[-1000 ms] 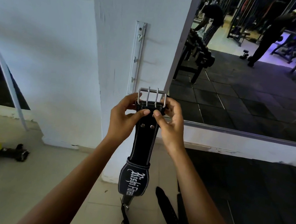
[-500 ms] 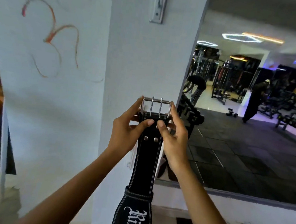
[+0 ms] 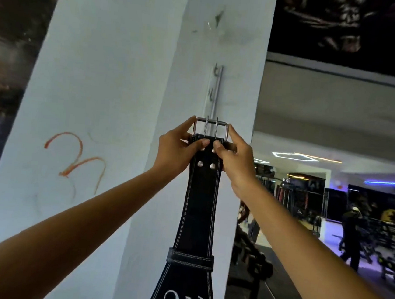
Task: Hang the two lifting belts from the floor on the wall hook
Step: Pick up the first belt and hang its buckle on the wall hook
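A black leather lifting belt point(image 3: 199, 213) with white stitching hangs straight down in front of a white pillar. Its steel two-prong buckle point(image 3: 210, 128) is at the top. My left hand point(image 3: 178, 148) pinches the belt's top left corner and my right hand point(image 3: 234, 157) pinches the top right, both just under the buckle. A narrow metal hook rail point(image 3: 216, 90) is fixed upright on the pillar, with small hooks along it; the buckle sits right below the rail's lower end. The second belt is out of view.
The white pillar point(image 3: 114, 92) carries an orange scribble point(image 3: 76, 158) on its left face. A large mirror point(image 3: 333, 188) to the right reflects the gym, racks and a person in dark clothes point(image 3: 353, 236).
Both hands have raised the belt up the pillar, and my view has tilted upward. The floor and the second belt have dropped out of sight; the hook rail is now just above the buckle.
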`<state>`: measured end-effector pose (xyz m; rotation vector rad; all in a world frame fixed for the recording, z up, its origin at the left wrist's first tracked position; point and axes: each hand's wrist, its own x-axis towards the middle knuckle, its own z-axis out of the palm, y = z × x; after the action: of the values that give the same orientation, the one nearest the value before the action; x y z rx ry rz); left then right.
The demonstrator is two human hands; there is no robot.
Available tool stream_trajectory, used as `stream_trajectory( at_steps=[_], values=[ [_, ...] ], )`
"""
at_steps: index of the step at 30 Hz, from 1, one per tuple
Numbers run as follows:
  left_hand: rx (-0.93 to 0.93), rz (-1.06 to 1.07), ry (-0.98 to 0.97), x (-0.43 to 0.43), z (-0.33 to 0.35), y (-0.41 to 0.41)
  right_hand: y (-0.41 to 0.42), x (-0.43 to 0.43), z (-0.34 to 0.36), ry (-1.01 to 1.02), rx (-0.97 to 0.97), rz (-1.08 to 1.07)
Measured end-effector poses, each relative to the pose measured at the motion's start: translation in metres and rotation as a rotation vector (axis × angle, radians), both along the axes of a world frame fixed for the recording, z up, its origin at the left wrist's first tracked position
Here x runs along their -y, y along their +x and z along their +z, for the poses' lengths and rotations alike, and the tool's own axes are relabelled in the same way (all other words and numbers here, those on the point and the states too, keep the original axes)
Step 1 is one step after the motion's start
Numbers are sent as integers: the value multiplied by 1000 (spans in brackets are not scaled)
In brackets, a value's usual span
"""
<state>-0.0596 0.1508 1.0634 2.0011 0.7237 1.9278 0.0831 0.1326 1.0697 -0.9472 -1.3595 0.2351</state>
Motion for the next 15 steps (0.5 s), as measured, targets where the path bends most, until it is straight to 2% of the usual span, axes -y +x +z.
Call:
stream_trajectory(
  at_steps=[5,9,15],
  values=[
    [12,12,18,-24,70,-8,-18,-18,72,42,21,-36],
    [-27,10,-37,-39,76,-12,-24,-34,73,21,27,-65],
    [-20,46,36,-47,80,-23,-32,-45,82,79,86,-71]
  ],
)
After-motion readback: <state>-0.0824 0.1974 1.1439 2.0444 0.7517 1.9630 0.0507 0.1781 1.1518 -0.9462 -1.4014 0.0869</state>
